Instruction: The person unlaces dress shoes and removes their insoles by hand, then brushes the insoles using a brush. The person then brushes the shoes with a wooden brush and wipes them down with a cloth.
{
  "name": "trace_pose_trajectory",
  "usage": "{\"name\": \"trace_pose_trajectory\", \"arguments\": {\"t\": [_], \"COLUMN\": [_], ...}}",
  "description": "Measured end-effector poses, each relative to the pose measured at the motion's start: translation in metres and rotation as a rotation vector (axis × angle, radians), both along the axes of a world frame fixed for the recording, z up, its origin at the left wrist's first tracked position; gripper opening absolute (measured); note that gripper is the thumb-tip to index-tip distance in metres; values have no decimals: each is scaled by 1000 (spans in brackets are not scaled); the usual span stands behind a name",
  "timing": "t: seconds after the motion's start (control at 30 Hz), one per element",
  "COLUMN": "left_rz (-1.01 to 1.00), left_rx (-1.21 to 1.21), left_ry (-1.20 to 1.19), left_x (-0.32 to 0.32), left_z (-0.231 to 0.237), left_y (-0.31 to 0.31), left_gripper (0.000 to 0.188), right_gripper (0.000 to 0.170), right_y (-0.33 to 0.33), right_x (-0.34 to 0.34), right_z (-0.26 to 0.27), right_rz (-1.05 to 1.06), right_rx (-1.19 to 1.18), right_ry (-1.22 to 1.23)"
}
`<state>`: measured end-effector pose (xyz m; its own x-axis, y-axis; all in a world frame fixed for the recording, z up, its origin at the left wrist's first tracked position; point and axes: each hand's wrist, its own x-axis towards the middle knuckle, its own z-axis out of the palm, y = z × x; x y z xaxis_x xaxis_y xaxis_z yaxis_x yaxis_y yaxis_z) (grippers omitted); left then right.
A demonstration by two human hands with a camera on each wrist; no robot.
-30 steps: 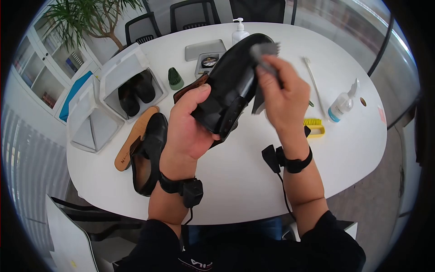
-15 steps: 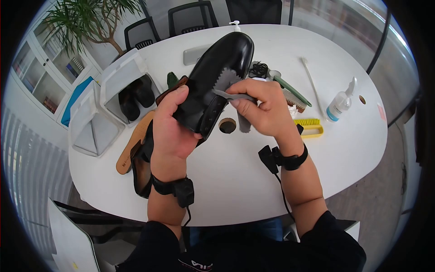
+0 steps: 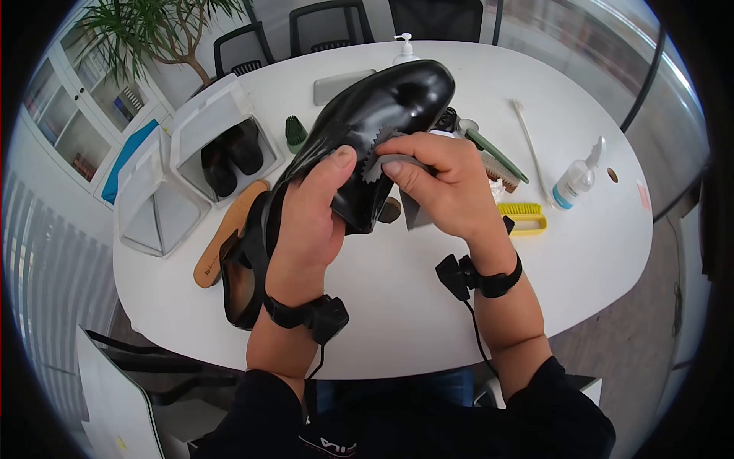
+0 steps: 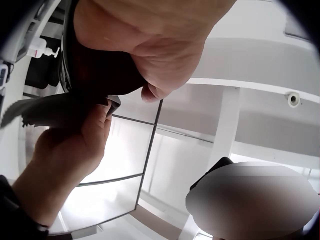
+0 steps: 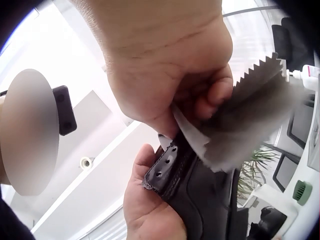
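Observation:
A glossy black leather shoe (image 3: 382,99) is held up over the table in my left hand (image 3: 310,222), thumb on its upper and toe pointing away and to the right. My right hand (image 3: 451,183) pinches a grey cloth (image 3: 415,213) with zigzag-cut edges between thumb and fingers, pressed against the near right side of the shoe. In the right wrist view, the cloth (image 5: 250,122) spreads out beside a flap with eyelets (image 5: 166,165) on the shoe. Below my left wrist, a second black shoe (image 3: 238,291) lies on the table beside a tan insole (image 3: 218,249).
At the left stand white shoe boxes (image 3: 182,200), one with dark shoes (image 3: 220,174) inside. A green brush (image 3: 296,136) stands behind my left hand. To the right are a yellow brush (image 3: 533,222), a spray bottle (image 3: 572,183), a green-handled tool (image 3: 497,153) and a white long-handled brush (image 3: 527,134).
My right hand has drawn the cloth from near the toe back toward the eyelet flap. My left hand has turned the shoe, its toe now pointing further right than half a second ago.

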<state>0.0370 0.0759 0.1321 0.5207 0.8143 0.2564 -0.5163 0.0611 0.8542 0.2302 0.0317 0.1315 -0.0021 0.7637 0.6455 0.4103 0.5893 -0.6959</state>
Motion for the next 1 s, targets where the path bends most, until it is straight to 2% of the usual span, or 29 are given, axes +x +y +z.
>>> {"name": "trace_pose_trajectory", "arguments": {"t": [0.07,0.13,0.17,0.23,0.3,0.37,0.43,0.5,0.57,0.67,0.77,0.8,0.87,0.9,0.97,1.0], "left_rz": [83,97,104,49,-5,101,100,11,44,-69,-28,-26,-80,-78,-187,-187], "left_rx": [10,7,3,6,10,64,119,121,171,86,50,51,-40,-39,27,28], "left_ry": [11,1,-8,-30,-47,-28,-8,-186,-169,-238,-321,-323,-349,-351,-351,-351], "left_x": [2,3,3,4,6,10,7,6,6,4,12,13,15,14,9,9], "left_z": [1,0,0,0,-2,-3,-1,-8,-10,-9,-8,-8,-7,-7,-7,-6], "left_y": [-2,-2,-2,-1,0,-1,-3,5,5,6,-2,-2,0,1,5,4], "left_gripper": [50,50,50,50,50,50,51,53,54,59,60,60,71,71,79,79], "right_gripper": [16,18,18,20,19,16,15,13,12,15,9,9,10,10,11,11], "right_y": [0,2,1,-1,-6,-17,-17,-17,-17,-20,-10,-11,-13,-14,-17,-20], "right_x": [1,3,1,-6,-15,-21,-23,-21,-22,-32,-32,-34,-37,-37,-34,-32], "right_z": [2,2,3,9,9,12,11,11,11,15,1,0,-1,1,6,9], "right_rz": [3,-335,-333,-412,-339,-72,19,-56,-108,-523,-607,-605,-318,-317,-144,-144], "right_rx": [-72,67,64,444,452,314,285,279,273,410,426,428,384,385,375,376], "right_ry": [3,-130,-134,-266,-242,-447,-461,-553,-553,-547,-531,-532,-515,-516,-538,-538]}}
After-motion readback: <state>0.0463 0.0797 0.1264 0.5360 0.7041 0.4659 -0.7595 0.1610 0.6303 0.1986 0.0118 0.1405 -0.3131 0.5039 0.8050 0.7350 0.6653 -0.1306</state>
